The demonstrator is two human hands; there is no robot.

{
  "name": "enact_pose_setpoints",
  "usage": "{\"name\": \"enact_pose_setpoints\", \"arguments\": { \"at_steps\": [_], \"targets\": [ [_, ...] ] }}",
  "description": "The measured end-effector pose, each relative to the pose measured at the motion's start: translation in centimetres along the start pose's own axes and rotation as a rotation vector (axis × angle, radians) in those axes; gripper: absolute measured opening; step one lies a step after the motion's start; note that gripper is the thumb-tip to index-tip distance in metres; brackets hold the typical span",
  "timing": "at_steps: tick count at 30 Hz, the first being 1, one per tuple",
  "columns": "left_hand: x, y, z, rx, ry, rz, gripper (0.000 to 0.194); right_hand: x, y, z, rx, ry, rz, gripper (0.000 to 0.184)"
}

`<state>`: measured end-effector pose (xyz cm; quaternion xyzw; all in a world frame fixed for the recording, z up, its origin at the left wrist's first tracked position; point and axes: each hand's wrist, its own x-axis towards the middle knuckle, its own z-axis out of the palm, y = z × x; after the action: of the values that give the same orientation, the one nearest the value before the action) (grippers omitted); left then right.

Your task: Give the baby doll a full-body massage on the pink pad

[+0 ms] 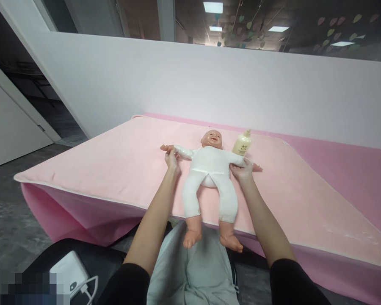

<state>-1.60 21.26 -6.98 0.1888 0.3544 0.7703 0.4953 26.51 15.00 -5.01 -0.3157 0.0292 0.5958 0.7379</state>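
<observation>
A baby doll (211, 161) with a white cloth body lies on its back on a pink blanket (114, 156). Its head points to the wall, its arms are spread, and its feet hang over the near edge. My left hand (172, 160) is closed around the doll's arm at the left, near the wrist. Around the forearm at the right, my right hand (242, 168) is closed too, thumb on top. Just behind that arm stands a pale yellow pump bottle (242, 143), upright and apart from my fingers.
A darker pink cloth (349, 161) covers the table under the blanket. Behind it rises a white wall (209, 80) with a window above. A white device with a cable (70, 271) rests on a black seat (104, 258) at lower left.
</observation>
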Motion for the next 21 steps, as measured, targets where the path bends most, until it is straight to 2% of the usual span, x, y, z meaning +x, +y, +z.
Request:
{"name": "enact_pose_setpoints", "arguments": {
  "at_steps": [6,14,21],
  "targets": [
    [-0.08,0.04,-0.02,0.005,-0.002,0.003,0.021,-0.09,-0.02,0.07,-0.007,-0.017,0.005,0.030],
    [-0.57,0.26,0.04,0.060,-0.069,0.007,0.022,-0.41,0.10,0.33,-0.003,-0.025,-0.008,0.029],
    [-0.30,0.09,0.10,0.059,-0.027,-0.006,0.022,-0.75,0.14,0.49,0.009,0.030,-0.002,0.027]
  ]
}}
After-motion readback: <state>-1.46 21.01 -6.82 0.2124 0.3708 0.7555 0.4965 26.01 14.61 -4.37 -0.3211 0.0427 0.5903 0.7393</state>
